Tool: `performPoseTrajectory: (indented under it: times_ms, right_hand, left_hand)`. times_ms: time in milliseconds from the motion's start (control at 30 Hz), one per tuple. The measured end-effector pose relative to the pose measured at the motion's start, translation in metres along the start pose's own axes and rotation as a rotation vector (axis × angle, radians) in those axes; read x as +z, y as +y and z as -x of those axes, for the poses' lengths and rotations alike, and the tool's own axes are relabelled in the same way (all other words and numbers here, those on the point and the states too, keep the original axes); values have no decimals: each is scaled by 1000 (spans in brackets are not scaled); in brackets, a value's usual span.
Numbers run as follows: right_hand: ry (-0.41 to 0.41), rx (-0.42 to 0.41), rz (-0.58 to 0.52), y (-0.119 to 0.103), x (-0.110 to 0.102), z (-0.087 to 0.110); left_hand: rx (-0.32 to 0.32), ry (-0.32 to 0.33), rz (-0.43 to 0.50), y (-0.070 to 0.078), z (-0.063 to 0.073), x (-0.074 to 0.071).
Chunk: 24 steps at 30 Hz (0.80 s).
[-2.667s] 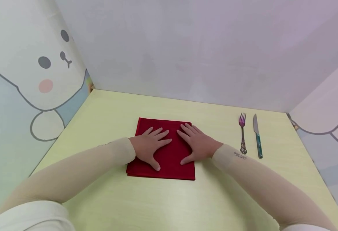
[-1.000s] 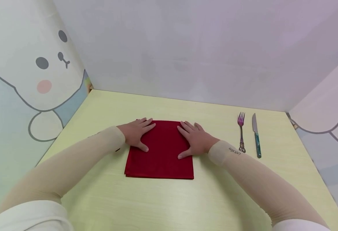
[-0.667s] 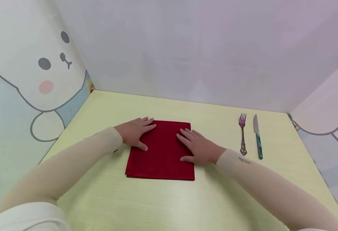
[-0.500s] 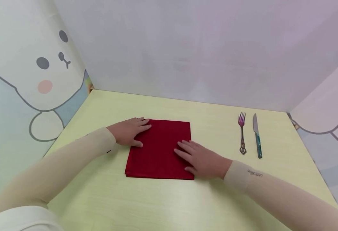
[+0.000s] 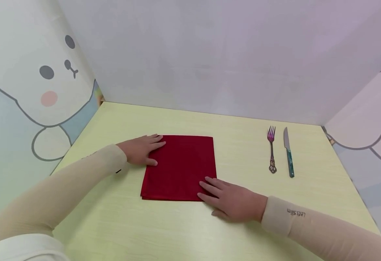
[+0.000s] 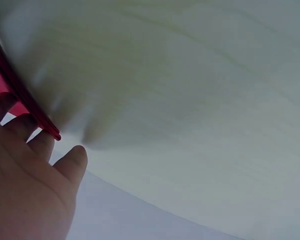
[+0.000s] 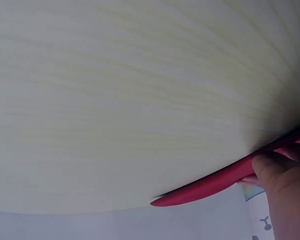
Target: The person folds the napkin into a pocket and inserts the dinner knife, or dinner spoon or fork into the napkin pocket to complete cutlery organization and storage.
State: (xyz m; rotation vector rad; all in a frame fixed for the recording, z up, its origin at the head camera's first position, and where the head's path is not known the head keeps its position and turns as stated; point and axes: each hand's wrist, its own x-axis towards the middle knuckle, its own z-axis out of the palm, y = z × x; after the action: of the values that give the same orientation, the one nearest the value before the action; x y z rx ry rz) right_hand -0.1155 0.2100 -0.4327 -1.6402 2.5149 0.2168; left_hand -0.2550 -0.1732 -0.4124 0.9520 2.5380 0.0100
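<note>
A folded red cloth napkin point(image 5: 181, 165) lies flat on the pale yellow table, its layers showing along the near left edge. My left hand point(image 5: 139, 150) rests on its far left corner with fingers extended and thumb spread. At the near right corner, my right hand point(image 5: 234, 201) lies with straight fingers over the cloth and its thumb beyond the near edge. In the left wrist view, the fingertips reach the stacked edge of the napkin point(image 6: 27, 105). The right wrist view has the napkin point(image 7: 210, 185) as a thin red band beside the fingers.
Right of the napkin lie a fork point(image 5: 272, 150) with a decorated handle and a knife point(image 5: 288, 154) with a green handle, side by side. A plain pale wall point(image 5: 210, 65) closes off the table's far edge. Cartoon-printed panels point(image 5: 24, 94) stand on both sides.
My right hand has slid from the far right corner down the right edge to the near right corner. My left hand has shifted outward and away to the far left corner.
</note>
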Motion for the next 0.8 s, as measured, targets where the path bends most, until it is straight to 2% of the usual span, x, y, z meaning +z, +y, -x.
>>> performPoseTrajectory:
  times_ms: [267, 400, 500, 667, 800]
  right_hand:
    - [31, -25, -3, 4, 4, 7]
    - [49, -32, 6, 14, 9, 12]
    - [62, -21, 16, 24, 11, 17]
    - [84, 70, -8, 38, 9, 22]
    - [89, 189, -44, 47, 5, 23]
  left_hand:
    - [0, 15, 12, 1, 0, 1]
    - [-6, 60, -8, 4, 1, 9]
    - [-35, 103, -8, 12, 6, 15]
    - [-110, 141, -4, 34, 18, 25]
    - [-118, 155, -27, 52, 30, 32]
